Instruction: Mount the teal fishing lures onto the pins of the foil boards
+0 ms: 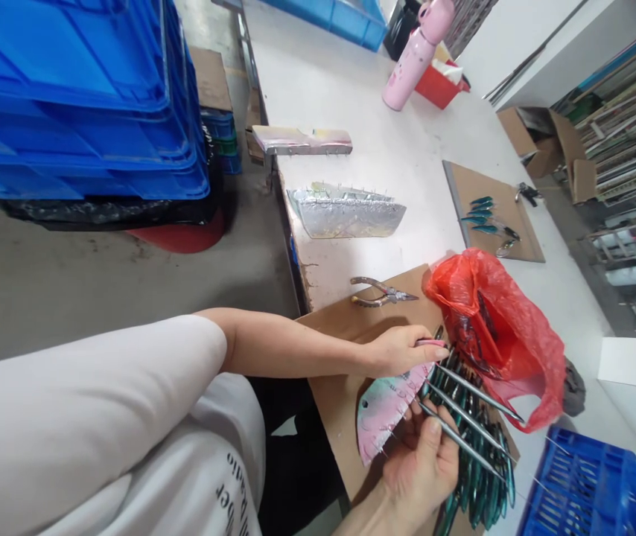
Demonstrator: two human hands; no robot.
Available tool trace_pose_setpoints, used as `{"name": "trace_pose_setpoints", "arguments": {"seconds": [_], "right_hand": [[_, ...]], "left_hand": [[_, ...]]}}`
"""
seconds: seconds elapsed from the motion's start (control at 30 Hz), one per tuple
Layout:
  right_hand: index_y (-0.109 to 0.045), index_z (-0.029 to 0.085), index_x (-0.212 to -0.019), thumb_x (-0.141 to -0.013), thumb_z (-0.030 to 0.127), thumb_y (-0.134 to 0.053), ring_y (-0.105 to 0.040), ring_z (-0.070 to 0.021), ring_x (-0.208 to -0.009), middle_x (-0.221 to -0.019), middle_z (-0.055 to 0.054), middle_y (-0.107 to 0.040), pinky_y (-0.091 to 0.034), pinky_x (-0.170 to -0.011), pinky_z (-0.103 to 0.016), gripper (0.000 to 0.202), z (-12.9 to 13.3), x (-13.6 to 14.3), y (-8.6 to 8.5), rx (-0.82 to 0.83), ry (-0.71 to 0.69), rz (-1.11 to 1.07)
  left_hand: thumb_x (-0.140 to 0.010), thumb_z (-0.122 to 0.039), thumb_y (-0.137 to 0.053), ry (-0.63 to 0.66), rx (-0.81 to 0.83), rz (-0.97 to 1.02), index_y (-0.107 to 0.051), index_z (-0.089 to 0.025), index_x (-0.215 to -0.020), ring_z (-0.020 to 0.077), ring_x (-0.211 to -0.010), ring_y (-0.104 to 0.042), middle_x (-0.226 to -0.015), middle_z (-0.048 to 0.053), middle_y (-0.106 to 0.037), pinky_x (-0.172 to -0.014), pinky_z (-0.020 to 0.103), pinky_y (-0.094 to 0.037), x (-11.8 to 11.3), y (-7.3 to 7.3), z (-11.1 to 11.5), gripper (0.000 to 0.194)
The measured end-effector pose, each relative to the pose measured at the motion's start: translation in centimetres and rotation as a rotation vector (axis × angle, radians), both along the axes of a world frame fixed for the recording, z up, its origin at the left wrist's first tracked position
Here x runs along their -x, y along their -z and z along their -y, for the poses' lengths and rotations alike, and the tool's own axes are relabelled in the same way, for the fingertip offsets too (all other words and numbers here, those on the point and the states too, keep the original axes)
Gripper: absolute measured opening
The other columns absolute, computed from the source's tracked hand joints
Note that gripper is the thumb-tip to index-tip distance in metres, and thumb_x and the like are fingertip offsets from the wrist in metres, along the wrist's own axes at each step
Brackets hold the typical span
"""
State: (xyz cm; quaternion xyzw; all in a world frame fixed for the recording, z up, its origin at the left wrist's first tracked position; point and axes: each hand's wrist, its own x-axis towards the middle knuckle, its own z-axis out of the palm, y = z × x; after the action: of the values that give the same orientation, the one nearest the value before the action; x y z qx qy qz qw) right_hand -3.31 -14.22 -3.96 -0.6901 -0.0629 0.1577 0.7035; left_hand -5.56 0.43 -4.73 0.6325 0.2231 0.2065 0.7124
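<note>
"How is the bare left arm (296,346) held?"

"Stretched out from a loose white fabric sleeve (144,387), nearly straight, the elbow only slightly bent. Its left hand (399,351) has the back turned up and the fingers bent over in a closed grip."

"Its thumb?"

"I can't make it out clearly."

"And the other side?"

"Only the bare right forearm (377,512) shows, coming in at the picture's lower edge. The right hand (418,469) has its thumb side up, the thumb (430,438) drawn in close to the curled fingers."

"Are the hands touching?"

"No, near each other but apart."
</note>
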Motion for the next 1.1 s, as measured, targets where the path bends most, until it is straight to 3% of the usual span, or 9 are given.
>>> {"name": "trace_pose_setpoints", "arguments": {"seconds": [0.3, 0.47, 0.53, 0.6, 0.67, 0.73, 0.97, 1.1], "right_hand": [[-0.056, 0.022, -0.099, -0.072, 0.032, -0.062, -0.060, -0.0100, -0.074, -0.089, 0.002, -0.062, -0.049, -0.070, -0.028, 0.029, -0.3, 0.0, 0.4, 0.033, -0.014, -0.031], [-0.055, 0.021, -0.103, -0.072, 0.039, -0.059, -0.061, -0.0167, -0.086, -0.096, -0.003, -0.064, -0.048, -0.078, -0.035, 0.035, 3.0, -1.4, -0.3, 0.088, -0.095, -0.018], [-0.056, 0.022, -0.101, -0.072, 0.042, -0.058, -0.061, -0.0169, -0.084, -0.093, -0.002, -0.064, -0.047, -0.079, -0.035, 0.035, 4.9, -2.5, -0.5, 0.226, -0.023, 0.091], [-0.057, 0.024, -0.099, -0.069, 0.047, -0.058, -0.061, -0.0176, -0.080, -0.087, -0.001, -0.065, -0.046, -0.073, -0.033, 0.038, 6.4, -3.8, -0.6, 0.521, 0.057, 0.228], [-0.059, 0.026, -0.098, -0.067, 0.052, -0.057, -0.060, -0.0190, -0.071, -0.081, -0.001, -0.065, -0.044, -0.064, -0.032, 0.041, 7.2, -4.8, -0.6, 0.896, 0.003, 0.365], [-0.061, 0.026, -0.096, -0.066, 0.053, -0.055, -0.057, -0.0183, -0.061, -0.077, -0.002, -0.066, -0.039, -0.056, -0.031, 0.041, 7.2, -5.5, -0.6, 1.143, -0.110, 0.477], [-0.064, 0.024, -0.092, -0.059, 0.039, -0.058, -0.038, -0.0107, -0.038, -0.054, 0.000, -0.059, -0.029, -0.047, -0.028, 0.036, 7.2, -6.3, -1.0, 1.195, -0.178, 0.625], [-0.065, 0.023, -0.088, -0.054, 0.037, -0.061, -0.050, -0.0144, -0.044, -0.057, -0.001, -0.063, -0.038, -0.048, -0.029, 0.037, 9.6, -6.8, -0.8, 1.143, -0.214, 0.448]], "left_hand": [[-0.079, -0.053, -0.045, -0.011, 0.067, 0.043, -0.055, -0.015, -0.090, 0.0098, -0.069, -0.047, -0.078, 0.000, -0.054, -0.061, 0.020, -0.038, 0.2, -0.2, 0.1, 0.040], [-0.079, -0.055, -0.044, 0.017, 0.098, 0.025, -0.054, -0.014, -0.087, 0.0088, -0.064, -0.043, -0.073, -0.002, -0.051, -0.055, 0.019, -0.035, -0.1, -0.3, 0.1, 0.043], [-0.079, -0.055, -0.044, 0.013, 0.120, 0.060, -0.053, -0.015, -0.085, 0.0077, -0.061, -0.040, -0.069, -0.003, -0.047, -0.053, 0.018, -0.032, -0.1, -0.2, 0.1, 0.042], [-0.079, -0.055, -0.043, 0.009, 0.154, 0.106, -0.052, -0.015, -0.083, 0.0069, -0.058, -0.037, -0.066, -0.004, -0.044, -0.051, 0.018, -0.030, -0.2, -0.1, 0.2, 0.041], [-0.079, -0.055, -0.043, 0.005, 0.176, 0.134, -0.051, -0.014, -0.081, 0.0064, -0.056, -0.035, -0.064, -0.004, -0.042, -0.050, 0.018, -0.028, -0.3, 0.0, 0.2, 0.042], [-0.079, -0.056, -0.043, -0.010, 0.178, 0.138, -0.051, -0.014, -0.081, 0.0063, -0.056, -0.035, -0.064, -0.004, -0.041, -0.050, 0.018, -0.028, -0.3, 0.1, 0.3, 0.043], [-0.078, -0.055, -0.045, -0.039, 0.207, 0.146, -0.050, -0.015, -0.080, 0.0066, -0.057, -0.036, -0.066, -0.004, -0.042, -0.052, 0.018, -0.031, 0.1, 0.1, 0.2, 0.040], [-0.078, -0.055, -0.045, -0.047, 0.204, 0.144, -0.050, -0.015, -0.079, 0.0065, -0.057, -0.035, -0.066, -0.004, -0.042, -0.052, 0.018, -0.030, 0.2, 0.1, 0.1, 0.040]]}}
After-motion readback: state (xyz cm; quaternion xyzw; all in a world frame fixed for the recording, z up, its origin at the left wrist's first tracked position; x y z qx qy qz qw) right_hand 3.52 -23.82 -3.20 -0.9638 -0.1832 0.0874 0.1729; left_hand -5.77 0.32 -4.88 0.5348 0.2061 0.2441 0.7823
